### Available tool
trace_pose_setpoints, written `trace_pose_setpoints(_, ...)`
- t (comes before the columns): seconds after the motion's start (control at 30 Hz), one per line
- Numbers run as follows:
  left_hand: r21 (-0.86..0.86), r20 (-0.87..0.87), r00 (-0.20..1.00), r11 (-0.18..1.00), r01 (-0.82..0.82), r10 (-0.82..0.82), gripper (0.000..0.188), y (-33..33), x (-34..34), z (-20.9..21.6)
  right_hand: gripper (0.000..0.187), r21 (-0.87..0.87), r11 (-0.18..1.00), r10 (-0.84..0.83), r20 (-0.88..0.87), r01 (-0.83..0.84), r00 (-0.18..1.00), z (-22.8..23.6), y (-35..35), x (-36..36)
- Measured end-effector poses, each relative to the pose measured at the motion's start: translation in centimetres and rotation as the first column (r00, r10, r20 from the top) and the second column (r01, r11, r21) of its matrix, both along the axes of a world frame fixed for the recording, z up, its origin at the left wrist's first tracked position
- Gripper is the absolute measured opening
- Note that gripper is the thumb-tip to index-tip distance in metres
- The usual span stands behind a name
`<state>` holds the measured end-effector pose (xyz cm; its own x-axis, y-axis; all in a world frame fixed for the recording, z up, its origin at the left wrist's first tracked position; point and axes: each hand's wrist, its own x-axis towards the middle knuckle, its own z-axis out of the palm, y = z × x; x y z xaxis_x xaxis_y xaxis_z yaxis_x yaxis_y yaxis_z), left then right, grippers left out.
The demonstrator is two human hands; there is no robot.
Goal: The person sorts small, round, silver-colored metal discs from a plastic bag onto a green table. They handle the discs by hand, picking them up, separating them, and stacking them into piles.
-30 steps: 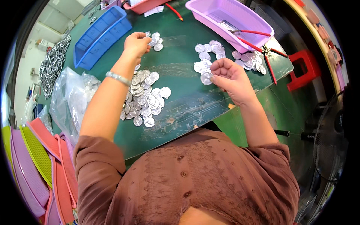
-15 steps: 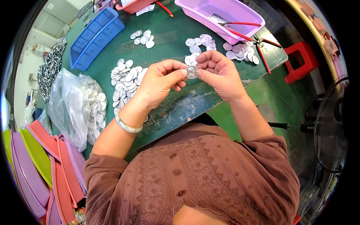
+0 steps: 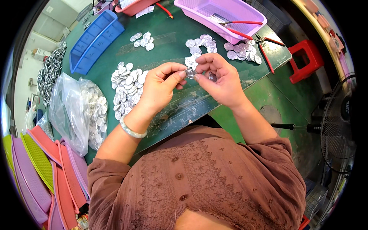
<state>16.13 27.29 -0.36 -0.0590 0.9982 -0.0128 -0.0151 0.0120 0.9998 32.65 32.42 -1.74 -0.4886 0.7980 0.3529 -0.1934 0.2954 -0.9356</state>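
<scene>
Medal is up over green table, near its front edge. Forearms angle inward from that edge. Left hand: thumb, forefinger pinching medal's left rim. Right hand: fingers curled, thumb gripping right rim; silver disc shows underneath.

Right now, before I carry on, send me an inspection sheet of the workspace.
Surface: green table, scuffed along the near edge.
Job's things: one silver disc, lifted; a disc heap at left; smaller disc groups beyond.
Clutter: blue bin, purple basket, red-handled pliers, clear bag.
Left hand: pinching the silver disc.
Right hand: pinching its opposite edge.
Cables: thin dark line, far left, possibly a cord; too small to tell.
Surroundings: red stool and fan right, stacked baskets left.
</scene>
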Motion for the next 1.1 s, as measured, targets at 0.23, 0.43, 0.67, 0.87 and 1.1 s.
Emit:
trace_pose_setpoints(0.23,0.039,0.039,0.998,0.998,-0.055,0.054,0.011,0.1,0.4,-0.4,0.042,-0.084,0.986,0.142,-0.003,-0.141,0.99,-0.2,0.6,0.6)
trace_pose_setpoints(0.43,-0.202,0.307,0.948,0.979,-0.021,0.083,0.011,0.2,0.3,-0.6,0.059,-0.226,0.935,0.242,-0.151,-0.272,0.959,-1.3,1.0,1.1)
trace_pose_setpoints(0.67,-0.271,0.414,0.908,0.961,0.061,0.06,0.012,-0.1,0.3,-0.8,0.074,-0.205,0.952,0.215,-0.08,-0.227,0.973,-0.8,0.5,1.2)
trace_pose_setpoints(0.87,-0.292,0.365,0.931,0.95,0.111,0.003,0.018,-0.3,1.3,-0.4,0.077,-0.122,0.971,0.216,0.094,-0.204,0.972,-0.6,0.3,1.2)
trace_pose_setpoints(1.1,-0.206,0.235,0.972,0.976,0.074,-0.024,0.013,-0.6,1.5,-0.5,0.074,-0.173,0.958,0.216,-0.087,-0.228,0.973,-0.7,0.1,1.0)
